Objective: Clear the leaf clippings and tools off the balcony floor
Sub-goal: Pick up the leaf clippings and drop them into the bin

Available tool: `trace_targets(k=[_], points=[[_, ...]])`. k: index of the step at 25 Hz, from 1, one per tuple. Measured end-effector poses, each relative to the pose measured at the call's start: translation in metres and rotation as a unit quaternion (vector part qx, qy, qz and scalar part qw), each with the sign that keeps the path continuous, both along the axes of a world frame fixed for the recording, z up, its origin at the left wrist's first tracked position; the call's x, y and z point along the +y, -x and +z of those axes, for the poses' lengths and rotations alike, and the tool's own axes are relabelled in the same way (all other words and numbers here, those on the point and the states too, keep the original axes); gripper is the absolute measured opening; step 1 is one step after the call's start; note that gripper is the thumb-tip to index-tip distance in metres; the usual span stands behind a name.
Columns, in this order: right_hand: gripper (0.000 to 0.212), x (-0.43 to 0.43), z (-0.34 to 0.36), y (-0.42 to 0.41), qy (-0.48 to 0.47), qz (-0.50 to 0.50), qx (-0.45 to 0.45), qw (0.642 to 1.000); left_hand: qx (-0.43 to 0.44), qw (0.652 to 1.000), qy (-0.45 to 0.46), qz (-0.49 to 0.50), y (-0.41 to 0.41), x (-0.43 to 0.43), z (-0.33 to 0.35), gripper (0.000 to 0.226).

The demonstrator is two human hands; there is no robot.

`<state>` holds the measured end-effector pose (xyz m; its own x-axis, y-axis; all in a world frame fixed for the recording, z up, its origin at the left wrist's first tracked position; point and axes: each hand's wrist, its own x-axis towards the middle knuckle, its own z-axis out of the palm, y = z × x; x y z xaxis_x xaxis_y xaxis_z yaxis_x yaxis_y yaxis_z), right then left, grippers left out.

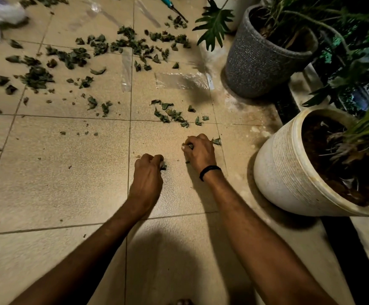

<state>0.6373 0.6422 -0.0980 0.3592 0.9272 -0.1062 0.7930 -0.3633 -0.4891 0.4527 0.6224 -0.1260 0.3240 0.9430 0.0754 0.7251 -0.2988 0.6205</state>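
Left hand (148, 170) and right hand (199, 150): each grip pinches leaf clippings (163, 166), more scattered beyond.

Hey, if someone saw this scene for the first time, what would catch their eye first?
First, the dark leaf clippings strewn over the tan tiles across the far half of the floor. Next, the left hand and right hand low in the middle, each curled round a few clippings. On the right stand a grey pot and a white pot, with a teal-handled tool lying at the top edge.
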Motion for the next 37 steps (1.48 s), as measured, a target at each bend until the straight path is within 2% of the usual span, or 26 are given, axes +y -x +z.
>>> trace_targets(k=[2,5,7,9,11,14,15,17,19,23,24,25,26,28,29,30,32,33,35,37], points=[[0.009,0.002,0.004,-0.003,-0.016,-0.048,0.025,0.998,0.012,1.0,-0.01,-0.014,-0.001,-0.005,0.002,0.018],[0.004,-0.002,0.025,-0.034,-0.032,-0.189,0.18,0.965,0.024,0.999,-0.031,-0.033,-0.002,-0.006,0.002,0.016],[0.009,-0.009,0.038,-0.061,-0.046,-0.242,0.193,0.95,0.01,0.999,-0.024,-0.023,-0.006,-0.001,-0.002,0.012],[0.007,-0.011,0.039,-0.078,-0.021,-0.225,0.145,0.963,-0.015,1.0,-0.004,-0.015,-0.015,0.003,-0.003,0.012],[0.02,-0.011,0.032,-0.08,0.027,-0.144,0.093,0.985,-0.029,0.999,0.007,-0.031,-0.031,0.002,0.0,0.013],[0.039,-0.014,0.017,-0.069,0.057,-0.038,0.035,0.997,-0.008,0.995,0.019,-0.1,-0.058,-0.005,0.006,0.047],[0.042,-0.016,0.015,-0.067,0.053,-0.028,0.038,0.997,0.011,0.993,0.013,-0.116,-0.063,-0.006,0.007,0.051],[0.047,-0.018,0.011,-0.065,0.049,-0.015,0.048,0.998,0.061,0.983,-0.075,-0.154,-0.069,-0.007,0.008,0.035],[0.044,-0.018,0.007,-0.06,0.036,-0.003,0.013,0.999,0.107,0.966,-0.153,-0.178,-0.069,-0.004,0.002,0.025],[0.017,-0.017,-0.003,-0.055,-0.033,-0.022,-0.04,0.998,0.058,0.986,-0.053,-0.147,-0.072,0.002,-0.007,0.018],[0.014,-0.017,-0.004,-0.057,-0.041,-0.047,-0.017,0.998,0.032,0.992,-0.033,-0.117,-0.072,0.003,-0.006,0.024],[0.011,-0.016,-0.003,-0.061,-0.046,-0.098,0.042,0.993,0.005,0.996,-0.009,-0.085,-0.072,0.008,-0.004,0.029],[0.008,-0.016,0.001,-0.065,-0.055,-0.168,0.141,0.974,-0.025,0.998,0.016,-0.05,-0.071,0.016,-0.001,0.033],[0.008,-0.02,0.012,-0.074,-0.082,-0.288,0.353,0.886,-0.073,0.997,0.032,0.006,-0.07,0.04,0.003,0.032],[0.011,-0.023,0.017,-0.079,-0.099,-0.317,0.415,0.847,-0.077,0.997,0.023,0.019,-0.07,0.052,0.006,0.031],[0.013,-0.025,0.019,-0.084,-0.11,-0.332,0.439,0.827,-0.06,0.998,0.007,0.018,-0.071,0.061,0.009,0.027],[0.014,-0.028,0.021,-0.087,-0.107,-0.33,0.42,0.839,-0.011,0.999,-0.033,-0.013,-0.079,0.071,0.009,0.017],[0.014,-0.029,0.02,-0.086,-0.102,-0.322,0.407,0.849,0.015,0.998,-0.048,-0.038,-0.085,0.072,0.01,0.019],[0.012,-0.03,0.015,-0.08,-0.089,-0.313,0.403,0.856,0.099,0.989,-0.06,-0.09,-0.097,0.072,0.006,0.037],[0.013,-0.032,0.014,-0.077,-0.084,-0.314,0.418,0.848,0.164,0.977,-0.081,-0.11,-0.104,0.07,-0.001,0.037]])
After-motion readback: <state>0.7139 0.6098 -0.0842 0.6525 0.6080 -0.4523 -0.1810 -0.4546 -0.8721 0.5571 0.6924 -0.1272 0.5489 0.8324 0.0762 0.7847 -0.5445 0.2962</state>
